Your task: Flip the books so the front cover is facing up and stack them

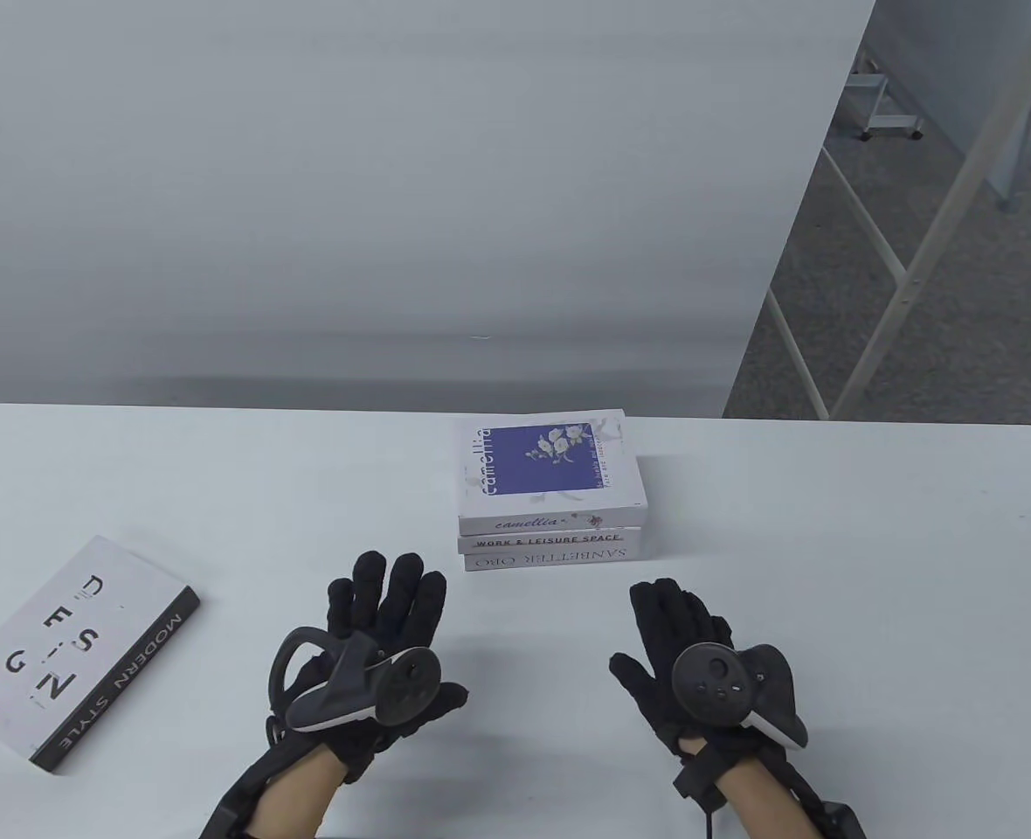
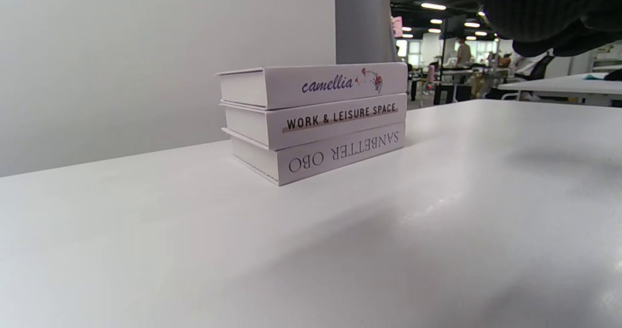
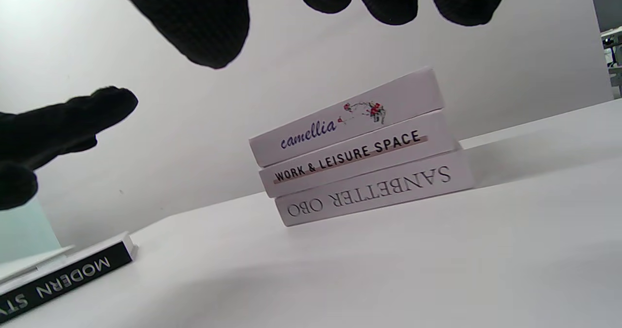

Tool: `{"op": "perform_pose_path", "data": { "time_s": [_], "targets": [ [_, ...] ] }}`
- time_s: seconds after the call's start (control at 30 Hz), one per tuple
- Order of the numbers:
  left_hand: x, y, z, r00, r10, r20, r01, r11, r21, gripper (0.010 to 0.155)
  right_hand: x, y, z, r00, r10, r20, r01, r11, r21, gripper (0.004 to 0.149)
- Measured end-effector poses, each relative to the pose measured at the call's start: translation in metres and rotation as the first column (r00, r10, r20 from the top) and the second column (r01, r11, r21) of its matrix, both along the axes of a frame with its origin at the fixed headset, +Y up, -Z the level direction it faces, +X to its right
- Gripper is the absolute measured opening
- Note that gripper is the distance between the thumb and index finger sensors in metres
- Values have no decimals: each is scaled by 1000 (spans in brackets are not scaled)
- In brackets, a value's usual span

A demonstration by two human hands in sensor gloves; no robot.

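The white counter (image 1: 830, 542) carries a stack of three books (image 1: 553, 516) at centre, the camellia book (image 1: 547, 468) on top, cover up. The DESIGN book (image 1: 70, 651) lies apart at left. Left hand (image 1: 376, 647) and right hand (image 1: 690, 655) hover near the stack, fingers spread, gripping nothing.

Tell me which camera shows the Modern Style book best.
The table view: the Modern Style book lies whole at the table's left, cover and black spine both readable. The right wrist view catches only its spine end at the lower left corner. The left wrist view misses it.
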State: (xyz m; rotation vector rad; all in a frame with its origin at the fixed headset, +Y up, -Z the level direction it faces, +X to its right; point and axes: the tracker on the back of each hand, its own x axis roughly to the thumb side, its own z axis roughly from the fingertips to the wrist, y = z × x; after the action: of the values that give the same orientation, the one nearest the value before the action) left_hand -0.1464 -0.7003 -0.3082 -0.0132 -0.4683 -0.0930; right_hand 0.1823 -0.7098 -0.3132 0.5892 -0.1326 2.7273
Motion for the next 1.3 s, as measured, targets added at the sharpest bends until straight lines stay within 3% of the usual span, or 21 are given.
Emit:
{"op": "perform_pose_path", "data": {
  "time_s": [0.13,0.47,0.57,0.73,0.93,1.0,1.13,1.3],
  "targets": [
    [2,-15,-4,999,-34,-6,34,998,-51,109,11,-2,3,989,144,30,-143,989,-30,80],
    [-25,-31,-18,992,10,-123,-23,994,-104,109,14,12,5,977,205,60,-205,979,-5,84],
    [-47,-37,-23,979,9,-201,-36,991,-132,110,17,15,5,969,229,87,-230,973,-5,86],
    [-95,-42,-29,934,-121,-337,64,982,-175,114,24,20,5,975,205,84,-204,979,-15,87],
    [-173,-28,-35,848,-142,-510,37,977,-211,117,23,21,5,976,205,75,-204,979,-13,86],
    [-199,-24,-36,814,-138,-564,19,977,-211,110,21,21,4,975,210,70,-209,978,-19,86],
    [-245,-11,-33,755,-113,-646,92,994,-66,91,21,21,4,978,204,52,-203,979,-21,86],
    [-280,-14,-34,712,-268,-649,209,963,-169,71,22,17,-1,977,206,53,-204,978,-44,86]
  ]
}}
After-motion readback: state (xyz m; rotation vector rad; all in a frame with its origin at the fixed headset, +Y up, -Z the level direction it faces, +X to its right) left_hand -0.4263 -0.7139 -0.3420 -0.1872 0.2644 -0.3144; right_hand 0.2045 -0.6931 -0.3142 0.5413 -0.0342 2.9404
